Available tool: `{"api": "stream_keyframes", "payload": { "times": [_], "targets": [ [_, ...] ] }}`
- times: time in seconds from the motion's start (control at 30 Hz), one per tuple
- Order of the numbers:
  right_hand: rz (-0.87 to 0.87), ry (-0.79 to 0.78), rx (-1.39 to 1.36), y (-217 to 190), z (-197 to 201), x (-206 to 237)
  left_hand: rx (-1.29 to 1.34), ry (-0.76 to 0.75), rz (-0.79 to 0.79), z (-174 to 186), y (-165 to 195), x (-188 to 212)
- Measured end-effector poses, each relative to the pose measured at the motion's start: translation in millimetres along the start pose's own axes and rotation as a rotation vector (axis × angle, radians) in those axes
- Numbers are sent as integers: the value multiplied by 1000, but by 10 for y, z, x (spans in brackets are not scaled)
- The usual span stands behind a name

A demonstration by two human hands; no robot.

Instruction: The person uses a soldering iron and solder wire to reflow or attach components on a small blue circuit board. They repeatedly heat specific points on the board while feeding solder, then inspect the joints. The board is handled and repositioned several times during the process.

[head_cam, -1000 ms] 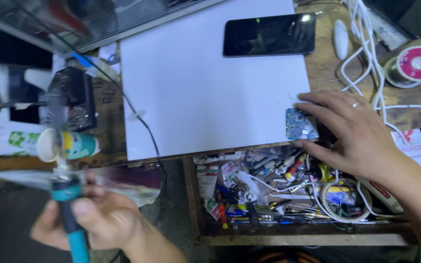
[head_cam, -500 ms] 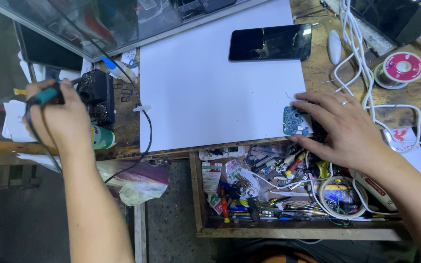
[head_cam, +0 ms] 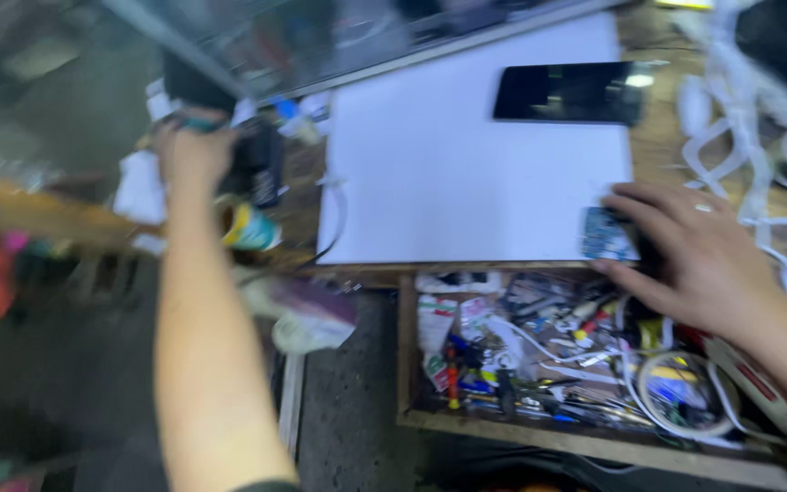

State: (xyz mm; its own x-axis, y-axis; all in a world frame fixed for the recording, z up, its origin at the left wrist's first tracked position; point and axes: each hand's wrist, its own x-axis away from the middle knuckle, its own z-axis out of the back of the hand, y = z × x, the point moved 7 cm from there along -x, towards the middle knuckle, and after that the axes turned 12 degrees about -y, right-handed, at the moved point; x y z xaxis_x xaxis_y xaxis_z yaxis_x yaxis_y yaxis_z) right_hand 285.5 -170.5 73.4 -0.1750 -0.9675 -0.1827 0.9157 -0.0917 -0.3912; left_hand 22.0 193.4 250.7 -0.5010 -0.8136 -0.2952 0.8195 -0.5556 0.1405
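Two hands work apart: the left hand is closed around a teal-handled tool beside the black stand; the right hand pins a small blue circuit board flat-fingered at the white mat's edge.

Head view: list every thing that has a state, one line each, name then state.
drawer: pulled open, crammed with tools and wires
phone: screen dark, lying flat on the white sheet
small circuit board: flat at the sheet's edge, under the right hand
left hand: closed on a teal-handled tool
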Motion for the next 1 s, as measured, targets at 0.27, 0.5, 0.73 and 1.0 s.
{"api": "stream_keyframes", "payload": {
  "times": [0.27,0.5,0.73,1.0],
  "targets": [
    [0,57,101,-104,6,-19,-55,244,242,389,88,336],
    [30,56,-93,-110,46,-32,0,558,-36,632,209,515],
    [-22,-5,-233,125,103,43,691,541,-301,194,196,1093],
    [6,1,-210,216,83,139,1625,134,-185,-1623,460,2009]
  ]
}}
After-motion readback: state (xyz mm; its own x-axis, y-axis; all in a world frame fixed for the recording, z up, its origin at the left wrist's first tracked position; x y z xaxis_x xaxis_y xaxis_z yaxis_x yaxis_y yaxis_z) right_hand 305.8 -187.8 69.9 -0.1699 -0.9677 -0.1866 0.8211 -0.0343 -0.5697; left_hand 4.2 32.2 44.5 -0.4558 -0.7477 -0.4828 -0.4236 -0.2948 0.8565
